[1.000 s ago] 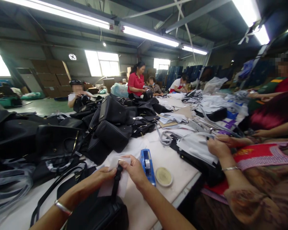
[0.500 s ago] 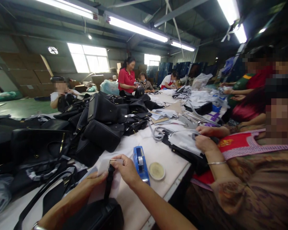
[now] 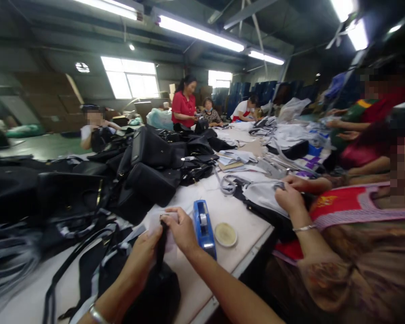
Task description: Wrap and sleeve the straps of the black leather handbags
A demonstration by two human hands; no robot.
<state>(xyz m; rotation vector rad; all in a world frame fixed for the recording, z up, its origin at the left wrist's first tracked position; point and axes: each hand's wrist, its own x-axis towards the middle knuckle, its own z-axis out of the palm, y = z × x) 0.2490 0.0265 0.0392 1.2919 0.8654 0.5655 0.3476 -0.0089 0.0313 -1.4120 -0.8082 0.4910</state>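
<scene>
My left hand point(image 3: 144, 253) and my right hand point(image 3: 181, 230) both pinch the black bag strap point(image 3: 161, 243), which stands up from a black bag point(image 3: 155, 294) lying in front of me on the white table point(image 3: 222, 258). A sheet of white paper point(image 3: 157, 221) sits behind the strap, held against it by my fingers. A metal ring shows at the strap's top. Just right of my right hand lies a blue tape dispenser point(image 3: 203, 227).
A round yellowish dish point(image 3: 225, 234) lies right of the dispenser. Black bags point(image 3: 148, 173) are heaped across the left and middle. A co-worker's hands point(image 3: 288, 195) handle white paper on my right. More people work along the far end and right side.
My left hand has moved up and closer to my right hand on the strap. The view has shifted slightly; the co-worker's hands stay on the white paper.
</scene>
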